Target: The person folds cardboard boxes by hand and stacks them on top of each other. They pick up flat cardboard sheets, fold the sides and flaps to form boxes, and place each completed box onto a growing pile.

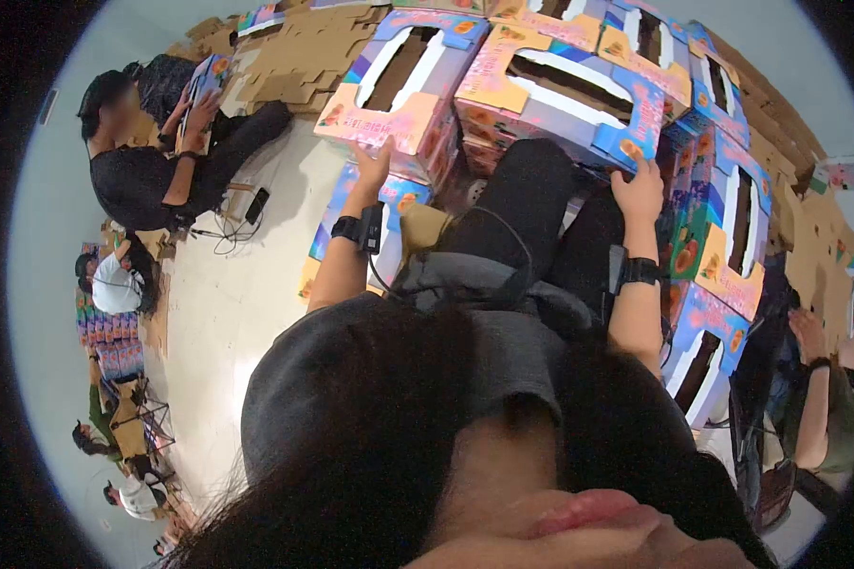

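Observation:
Printed cardboard fruit boxes with long cut-out openings on top stand in front of me. My left hand (pixel 374 165) touches the lower near edge of the left box (pixel 427 109), its fingers spread. At the near right corner of the middle box (pixel 541 119), my right hand (pixel 641 192) presses with thumb and fingers apart. Neither hand is visibly wrapped round anything. Both wrists wear black straps, and a small black device (pixel 371 228) sits on the left one. Under my left forearm is another printed box (pixel 332 220).
More printed boxes (pixel 736 204) are stacked to my right, with others behind. Flattened cardboard (pixel 299 59) lies at the back left. A seated co-worker (pixel 138 175) holds a box on the left. A phone-like device (pixel 256 206) and cables lie on the floor. Another person's arm (pixel 814 408) is at the right.

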Motion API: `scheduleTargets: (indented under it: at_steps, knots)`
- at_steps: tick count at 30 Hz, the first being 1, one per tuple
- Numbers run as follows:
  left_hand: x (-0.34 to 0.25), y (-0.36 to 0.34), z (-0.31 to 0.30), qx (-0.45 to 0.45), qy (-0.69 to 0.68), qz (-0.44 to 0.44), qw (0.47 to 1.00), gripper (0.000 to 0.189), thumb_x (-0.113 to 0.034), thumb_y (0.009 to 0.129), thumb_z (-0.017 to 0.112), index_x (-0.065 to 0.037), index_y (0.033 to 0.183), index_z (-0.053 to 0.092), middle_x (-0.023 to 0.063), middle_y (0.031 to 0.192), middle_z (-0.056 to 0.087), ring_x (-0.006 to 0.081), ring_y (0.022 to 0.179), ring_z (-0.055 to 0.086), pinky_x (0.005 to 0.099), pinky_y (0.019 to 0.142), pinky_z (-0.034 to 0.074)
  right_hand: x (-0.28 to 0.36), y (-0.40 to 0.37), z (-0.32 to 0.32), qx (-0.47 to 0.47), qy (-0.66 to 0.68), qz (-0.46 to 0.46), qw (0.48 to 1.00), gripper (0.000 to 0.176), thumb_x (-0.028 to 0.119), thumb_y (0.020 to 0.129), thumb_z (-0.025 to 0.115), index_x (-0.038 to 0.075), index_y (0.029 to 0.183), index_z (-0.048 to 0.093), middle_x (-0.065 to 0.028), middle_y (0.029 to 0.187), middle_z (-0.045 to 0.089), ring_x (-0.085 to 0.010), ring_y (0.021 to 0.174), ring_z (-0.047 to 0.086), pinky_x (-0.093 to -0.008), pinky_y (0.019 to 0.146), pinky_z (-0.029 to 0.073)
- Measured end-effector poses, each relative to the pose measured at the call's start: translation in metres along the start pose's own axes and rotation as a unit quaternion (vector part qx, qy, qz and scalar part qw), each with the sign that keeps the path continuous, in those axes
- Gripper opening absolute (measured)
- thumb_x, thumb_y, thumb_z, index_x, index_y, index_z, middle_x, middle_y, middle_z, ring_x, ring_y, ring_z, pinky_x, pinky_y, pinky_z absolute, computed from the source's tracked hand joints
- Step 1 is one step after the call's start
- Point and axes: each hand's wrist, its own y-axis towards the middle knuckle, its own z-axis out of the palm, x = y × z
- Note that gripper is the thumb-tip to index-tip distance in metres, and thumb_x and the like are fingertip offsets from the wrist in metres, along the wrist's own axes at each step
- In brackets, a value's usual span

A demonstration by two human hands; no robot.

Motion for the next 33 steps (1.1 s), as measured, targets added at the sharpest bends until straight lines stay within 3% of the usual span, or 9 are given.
scheduleTargets:
  at_steps: [5, 9, 12, 14, 17, 21, 28, 32, 33]
  knots:
    - [-0.007, -0.004, -0.001, 0.198, -0.088, -0.192, 0.957, 0.104, -0.076, 0.080, 0.040, -0.021, 0.147, -0.017, 0.0120, 0.154, 0.014, 0.0415, 0.138, 0.020, 0.0614, 0.105, 0.018, -0.001, -0.001, 0.000, 0.003, -0.012, -0.009, 1.000, 0.064, 0.034, 0.073, 0.064, 0.015, 0.132, 0.047, -0.0222, 0.134, 0.046, -0.0403, 0.117, 0.049, -0.0489, 0.092, 0.046]
    - [0.004, 0.008, -0.002, 0.218, -0.099, -0.146, 0.960, 0.099, -0.072, 0.082, 0.042, -0.015, 0.147, -0.007, 0.0157, 0.151, 0.021, 0.0402, 0.137, 0.022, 0.0575, 0.106, 0.019, -0.001, -0.002, -0.002, 0.014, -0.008, -0.004, 1.000, 0.066, 0.034, 0.073, 0.063, 0.014, 0.133, 0.047, -0.0215, 0.136, 0.044, -0.0400, 0.120, 0.047, -0.0486, 0.094, 0.045]
    - [0.063, 0.043, 0.025, 0.067, -0.124, -0.049, 0.989, 0.101, -0.063, 0.083, 0.052, 0.005, 0.145, 0.011, 0.0272, 0.146, 0.025, 0.0366, 0.139, 0.020, 0.0469, 0.111, 0.020, 0.001, -0.004, -0.006, 0.025, -0.005, 0.000, 1.000, 0.067, 0.034, 0.073, 0.064, 0.014, 0.134, 0.046, -0.0208, 0.137, 0.043, -0.0395, 0.122, 0.046, -0.0482, 0.095, 0.044]
    - [0.057, 0.055, 0.019, 0.007, -0.012, 0.027, 1.000, 0.107, -0.059, 0.078, 0.059, 0.010, 0.143, 0.009, 0.0319, 0.145, 0.024, 0.0411, 0.138, 0.019, 0.0463, 0.112, 0.018, -0.001, -0.008, -0.005, 0.026, -0.005, -0.004, 1.000, 0.067, 0.034, 0.073, 0.064, 0.013, 0.134, 0.046, -0.0203, 0.137, 0.042, -0.0390, 0.123, 0.045, -0.0479, 0.095, 0.043]
    - [-0.024, 0.008, -0.004, -0.081, 0.205, 0.053, 0.974, 0.113, -0.053, 0.072, 0.068, 0.012, 0.142, 0.007, 0.0369, 0.142, 0.023, 0.0471, 0.135, 0.019, 0.0467, 0.113, 0.016, -0.005, -0.013, -0.003, 0.017, -0.009, -0.022, 1.000, 0.066, 0.035, 0.073, 0.064, 0.011, 0.132, 0.049, -0.0198, 0.138, 0.043, -0.0381, 0.125, 0.043, -0.0477, 0.098, 0.041]
    - [-0.065, 0.026, 0.004, -0.164, 0.319, 0.246, 0.901, 0.114, -0.043, 0.067, 0.075, 0.013, 0.141, 0.009, 0.0377, 0.139, 0.028, 0.0502, 0.132, 0.025, 0.0479, 0.112, 0.018, -0.003, -0.018, -0.004, 0.003, 0.007, -0.046, 0.999, 0.061, 0.035, 0.073, 0.065, 0.009, 0.127, 0.054, -0.0199, 0.137, 0.043, -0.0370, 0.127, 0.040, -0.0482, 0.101, 0.038]
    - [-0.180, 0.103, 0.065, 0.118, 0.100, 0.288, 0.945, 0.102, -0.036, 0.067, 0.077, 0.010, 0.140, 0.021, 0.0299, 0.128, 0.048, 0.0366, 0.119, 0.050, 0.0421, 0.100, 0.038, 0.003, -0.025, -0.016, -0.031, 0.068, -0.077, 0.994, 0.047, 0.029, 0.073, 0.065, 0.005, 0.113, 0.060, -0.0210, 0.130, 0.048, -0.0382, 0.118, 0.046, -0.0478, 0.097, 0.040]
    - [-0.232, 0.175, 0.117, 0.089, 0.218, 0.331, 0.914, 0.093, -0.034, 0.067, 0.078, 0.006, 0.138, 0.034, 0.0263, 0.127, 0.052, 0.0355, 0.115, 0.054, 0.0395, 0.095, 0.044, 0.009, -0.017, -0.022, -0.062, 0.101, -0.113, 0.987, 0.039, 0.022, 0.071, 0.066, 0.002, 0.105, 0.061, -0.0212, 0.122, 0.052, -0.0390, 0.110, 0.050, -0.0468, 0.092, 0.042]
    - [-0.277, 0.152, 0.110, 0.155, 0.200, 0.326, 0.911, 0.087, -0.042, 0.072, 0.071, 0.004, 0.137, 0.037, 0.0262, 0.126, 0.053, 0.0368, 0.118, 0.052, 0.0416, 0.097, 0.042, 0.011, -0.015, -0.024, -0.057, 0.101, -0.110, 0.987, 0.039, 0.021, 0.071, 0.066, 0.002, 0.104, 0.061, -0.0214, 0.121, 0.052, -0.0392, 0.109, 0.051, -0.0471, 0.092, 0.042]
